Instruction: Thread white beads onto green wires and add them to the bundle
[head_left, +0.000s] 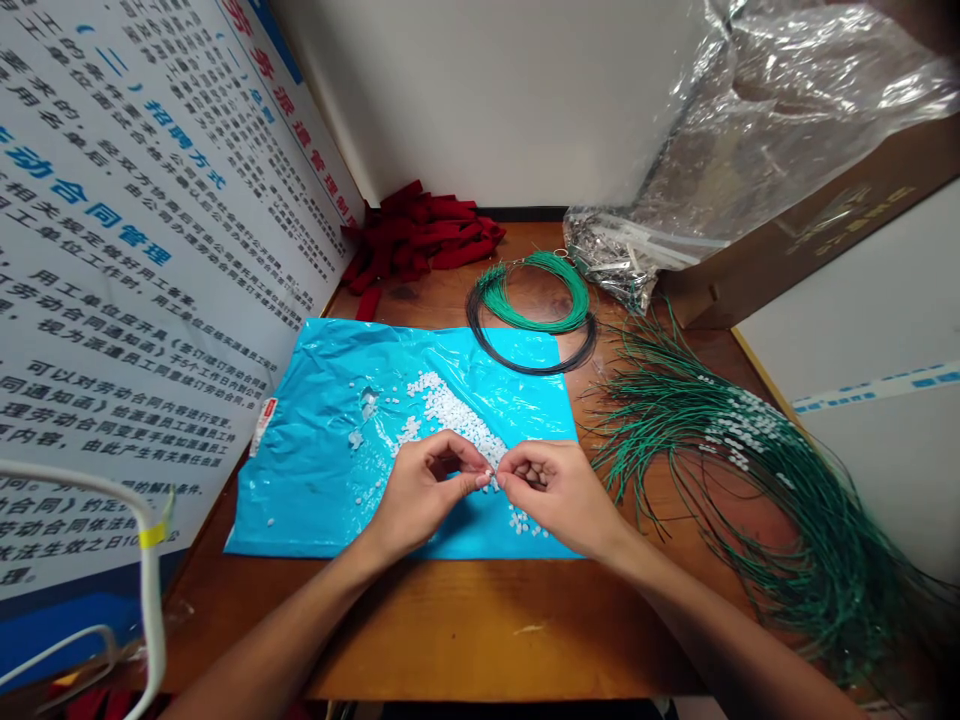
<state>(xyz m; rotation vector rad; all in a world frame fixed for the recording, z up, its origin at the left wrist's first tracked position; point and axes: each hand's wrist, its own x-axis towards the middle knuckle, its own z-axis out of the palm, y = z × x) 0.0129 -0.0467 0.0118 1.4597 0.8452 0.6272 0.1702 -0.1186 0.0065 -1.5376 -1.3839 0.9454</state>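
My left hand [431, 488] is closed in a pinch, with a small white bead [489, 474] at its fingertips. Thumb and forefinger of my right hand [551, 485] press together right beside that bead; whatever they grip is too small to make out. Both hands hover over a blue plastic bag [300, 490] laid flat on the table. Just beyond the fingertips, a pile of white beads [454, 410] spreads across the bag. Several loose beads [525, 522] lie under my right hand.
Coils of green wire [574, 300] and black wire [480, 345] overlap the bag's far edge. On the right lies a large bundle of green wires with white beads [810, 540]. Red fabric pieces [420, 235], a clear plastic bag [780, 90] and a cardboard box [825, 210] sit behind.
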